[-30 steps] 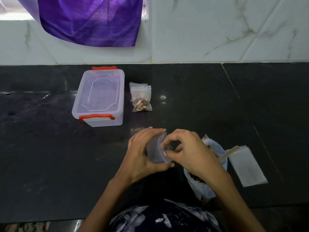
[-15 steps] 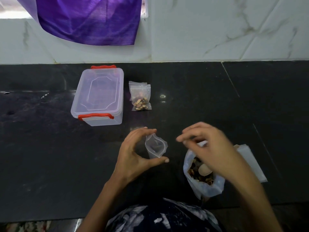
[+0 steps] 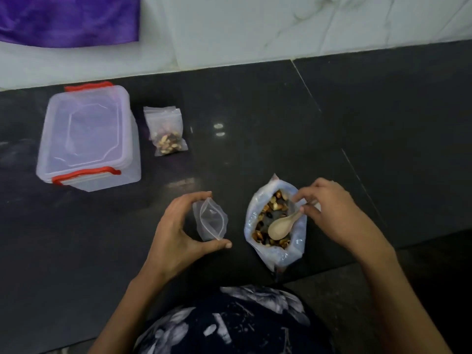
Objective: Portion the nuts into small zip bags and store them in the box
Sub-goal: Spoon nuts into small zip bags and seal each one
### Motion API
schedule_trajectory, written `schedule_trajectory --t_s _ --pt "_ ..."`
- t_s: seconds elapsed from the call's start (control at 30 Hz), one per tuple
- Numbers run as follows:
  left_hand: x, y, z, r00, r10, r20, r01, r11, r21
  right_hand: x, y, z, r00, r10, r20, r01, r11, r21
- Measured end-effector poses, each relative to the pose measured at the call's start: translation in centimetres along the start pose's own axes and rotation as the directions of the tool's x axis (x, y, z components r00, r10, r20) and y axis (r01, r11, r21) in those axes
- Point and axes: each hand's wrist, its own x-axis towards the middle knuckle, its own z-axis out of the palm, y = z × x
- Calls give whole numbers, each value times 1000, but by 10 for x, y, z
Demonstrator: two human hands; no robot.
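1. Pinching the small zip bag between thumb and fingers, the left hand is keeping its mouth gaping for filling.
2. Right hand is gripping the wooden spoon in the nut bag, just right.
3. Lidded box is waiting far left.

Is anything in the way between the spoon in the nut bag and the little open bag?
Nothing visible. The wooden spoon lies in the big nut bag; only bare counter separates it from the open zip bag that the left hand holds.
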Motion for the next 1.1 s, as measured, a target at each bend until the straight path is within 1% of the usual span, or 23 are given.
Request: schedule_trajectory --t_s 0.07,0.13,0.17,0.27,0.33,0.4,0.47,0.57,0.73,0.87,0.93,0.97,1.03,1.1 --pt "0 3 4 999 21 29 -23 998 56 -1 0 -1 999 -26 -43 29 997 70" --pt "0 5 10 998 33 54 -38 995 95 -4 -2 0 994 -51 -100 58 996 61" --pt "0 6 13 997 32 63 -39 993 111 -5 -2 1 993 -59 -106 64 997 40" --pt "3 8 25 994 50 93 -65 984 167 -7 -3 0 997 -51 -55 51 999 0" --pt "5 8 33 991 48 124 -71 980 188 -9 -4 -1 998 -49 -45 49 999 6" --pt "5 5 41 990 42 131 -66 980 186 -14 -5 0 997 -43 -59 44 999 9" --pt "5 4 47 993 28 119 -49 984 174 -20 -8 4 996 -37 -84 35 999 -24" --pt "3 1 54 995 11 99 -21 994 109 -27 -14 9 993 -39 -115 32 997 -64" --pt "-2 3 60 995 -50 87 54 998 -43 -43 -25 18 991 7 -132 1 998 59" --pt "-6 9 64 995 -61 81 74 983 -169 -51 -22 30 975 80 -207 -48 987 153" --pt "-7 11 66 993 -75 87 93 969 -229 -50 -19 36 972 101 -213 -64 982 177" --pt "-8 14 68 992 -79 102 102 964 -246 -48 -17 38 972 113 -205 -68 975 211" --pt "-8 20 72 986 -78 146 113 962 -247 -44 -9 38 974 155 -164 -93 939 332" --pt "-7 23 76 982 -88 170 127 963 -238 -40 2 37 980 188 -65 -139 881 452"
